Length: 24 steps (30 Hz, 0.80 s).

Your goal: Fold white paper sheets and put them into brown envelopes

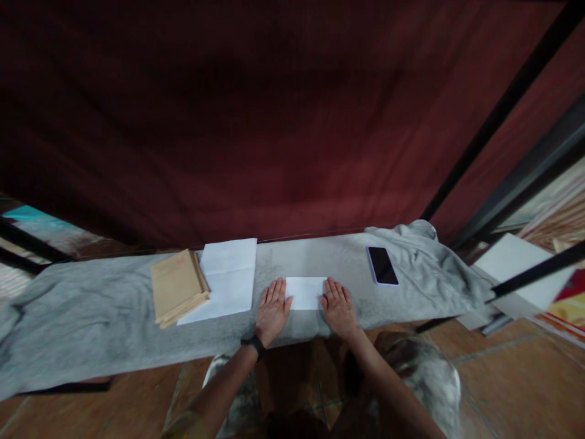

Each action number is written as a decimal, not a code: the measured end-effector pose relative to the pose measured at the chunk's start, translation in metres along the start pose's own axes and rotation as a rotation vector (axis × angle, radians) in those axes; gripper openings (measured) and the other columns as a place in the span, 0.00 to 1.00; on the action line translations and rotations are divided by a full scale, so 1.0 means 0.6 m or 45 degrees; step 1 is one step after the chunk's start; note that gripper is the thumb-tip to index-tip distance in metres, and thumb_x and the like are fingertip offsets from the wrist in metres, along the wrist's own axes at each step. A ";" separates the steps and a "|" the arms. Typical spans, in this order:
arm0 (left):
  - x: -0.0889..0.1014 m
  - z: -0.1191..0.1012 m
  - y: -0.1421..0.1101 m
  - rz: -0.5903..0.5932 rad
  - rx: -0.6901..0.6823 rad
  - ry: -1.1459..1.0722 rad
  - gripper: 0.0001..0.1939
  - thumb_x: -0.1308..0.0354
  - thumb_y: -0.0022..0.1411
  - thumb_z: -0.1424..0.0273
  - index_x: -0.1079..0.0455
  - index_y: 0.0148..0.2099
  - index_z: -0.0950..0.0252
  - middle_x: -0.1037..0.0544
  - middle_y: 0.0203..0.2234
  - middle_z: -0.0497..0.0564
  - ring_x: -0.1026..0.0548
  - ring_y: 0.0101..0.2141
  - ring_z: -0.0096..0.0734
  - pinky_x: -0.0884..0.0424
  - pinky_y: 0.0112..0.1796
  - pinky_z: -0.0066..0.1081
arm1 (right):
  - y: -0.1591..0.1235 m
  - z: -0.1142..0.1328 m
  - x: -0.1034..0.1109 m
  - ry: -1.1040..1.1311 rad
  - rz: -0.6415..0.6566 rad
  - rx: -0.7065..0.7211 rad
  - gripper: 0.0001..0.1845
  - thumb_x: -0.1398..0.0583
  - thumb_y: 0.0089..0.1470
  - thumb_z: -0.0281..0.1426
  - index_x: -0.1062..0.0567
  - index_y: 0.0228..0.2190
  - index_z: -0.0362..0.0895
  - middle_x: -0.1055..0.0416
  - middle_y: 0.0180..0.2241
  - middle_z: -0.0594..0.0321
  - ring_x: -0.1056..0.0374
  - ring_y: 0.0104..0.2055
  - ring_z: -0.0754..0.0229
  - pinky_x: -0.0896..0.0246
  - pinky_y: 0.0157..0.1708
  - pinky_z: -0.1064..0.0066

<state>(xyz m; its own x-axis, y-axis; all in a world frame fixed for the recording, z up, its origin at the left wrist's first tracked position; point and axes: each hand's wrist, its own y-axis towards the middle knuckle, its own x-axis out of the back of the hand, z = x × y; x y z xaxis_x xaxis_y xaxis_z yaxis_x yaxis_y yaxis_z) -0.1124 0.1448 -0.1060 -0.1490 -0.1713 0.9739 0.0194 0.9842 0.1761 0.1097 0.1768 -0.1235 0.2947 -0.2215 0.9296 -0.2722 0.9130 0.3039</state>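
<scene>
A small white folded sheet of paper lies flat on the grey cloth in front of me. My left hand rests palm down at its left end, fingers stretched out and pointing away from me. At the right end my right hand lies flat in the same way, its fingertips on or beside the paper's edge. Both thumbs point inward over the paper. Left of my left hand are larger white sheets, partly covered by a stack of brown envelopes.
The grey cloth covers a long narrow bench and is bunched up at its right end. A phone lies to the right of my hands. Behind the bench hangs a dark red curtain. Black metal bars stand at the right.
</scene>
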 end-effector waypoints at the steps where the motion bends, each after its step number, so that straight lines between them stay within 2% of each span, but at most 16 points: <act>1: 0.003 -0.001 -0.004 -0.013 0.008 0.001 0.30 0.61 0.72 0.60 0.48 0.70 0.68 0.41 0.67 0.60 0.45 0.67 0.44 0.47 0.65 0.48 | 0.001 0.000 0.001 -0.001 0.009 -0.009 0.28 0.54 0.67 0.34 0.39 0.64 0.38 0.41 0.65 0.49 0.43 0.66 0.48 0.52 0.63 0.52; 4: 0.011 -0.008 -0.019 -0.022 -0.087 -0.025 0.30 0.59 0.72 0.60 0.48 0.70 0.68 0.43 0.68 0.61 0.47 0.67 0.44 0.46 0.64 0.47 | 0.005 0.002 0.005 0.006 0.053 -0.008 0.28 0.55 0.67 0.34 0.38 0.63 0.37 0.42 0.65 0.49 0.45 0.67 0.49 0.53 0.64 0.53; 7: 0.015 -0.016 -0.033 0.090 -0.321 -0.053 0.26 0.58 0.72 0.62 0.43 0.68 0.62 0.40 0.67 0.56 0.44 0.67 0.42 0.45 0.64 0.50 | 0.009 0.005 0.009 0.022 0.113 0.014 0.27 0.53 0.67 0.35 0.37 0.63 0.37 0.44 0.66 0.49 0.46 0.67 0.49 0.55 0.65 0.53; 9: 0.015 -0.018 -0.035 0.167 -0.389 -0.033 0.23 0.58 0.72 0.65 0.40 0.66 0.59 0.37 0.65 0.55 0.42 0.66 0.42 0.44 0.63 0.52 | 0.010 0.006 0.012 0.026 0.145 0.022 0.27 0.52 0.66 0.35 0.37 0.62 0.37 0.42 0.65 0.49 0.46 0.67 0.49 0.55 0.65 0.53; 11: 0.015 -0.017 -0.031 0.218 -0.398 0.013 0.24 0.58 0.70 0.71 0.39 0.66 0.59 0.35 0.65 0.55 0.40 0.65 0.41 0.41 0.62 0.51 | 0.011 0.005 0.014 0.030 0.165 0.027 0.27 0.52 0.66 0.34 0.37 0.62 0.38 0.41 0.65 0.48 0.45 0.67 0.49 0.55 0.64 0.53; 14: 0.017 -0.012 -0.019 0.297 -0.440 0.081 0.31 0.59 0.62 0.83 0.40 0.65 0.61 0.36 0.65 0.56 0.39 0.65 0.39 0.38 0.60 0.47 | 0.012 0.001 0.018 0.041 0.184 0.040 0.27 0.51 0.65 0.33 0.36 0.62 0.38 0.41 0.64 0.49 0.44 0.66 0.49 0.54 0.64 0.53; 16: 0.023 -0.011 -0.012 0.325 -0.471 0.096 0.35 0.59 0.58 0.86 0.40 0.65 0.62 0.36 0.65 0.57 0.39 0.64 0.37 0.37 0.60 0.45 | 0.015 -0.005 0.020 0.052 0.198 0.054 0.26 0.51 0.64 0.31 0.35 0.62 0.40 0.40 0.64 0.50 0.43 0.66 0.50 0.53 0.64 0.53; 20: 0.047 -0.019 -0.004 0.290 -0.409 0.003 0.31 0.57 0.58 0.86 0.35 0.61 0.63 0.30 0.60 0.59 0.32 0.60 0.38 0.34 0.57 0.41 | 0.024 -0.024 0.024 0.114 0.235 0.114 0.27 0.50 0.60 0.22 0.32 0.59 0.42 0.37 0.63 0.52 0.39 0.64 0.54 0.49 0.63 0.57; 24: 0.085 -0.026 0.005 0.208 -0.262 -0.119 0.20 0.57 0.66 0.79 0.28 0.51 0.63 0.20 0.47 0.57 0.22 0.47 0.40 0.29 0.50 0.41 | 0.039 -0.047 0.035 0.309 0.237 0.103 0.32 0.49 0.52 0.17 0.28 0.56 0.43 0.30 0.59 0.56 0.34 0.60 0.59 0.42 0.61 0.66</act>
<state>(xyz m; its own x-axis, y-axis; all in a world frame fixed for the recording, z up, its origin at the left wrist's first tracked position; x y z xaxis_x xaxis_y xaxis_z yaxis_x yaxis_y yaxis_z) -0.1043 0.1386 -0.0537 -0.2176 0.0032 0.9760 0.2498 0.9669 0.0526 0.1352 0.2030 -0.1028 0.4403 0.0436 0.8968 -0.4108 0.8979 0.1580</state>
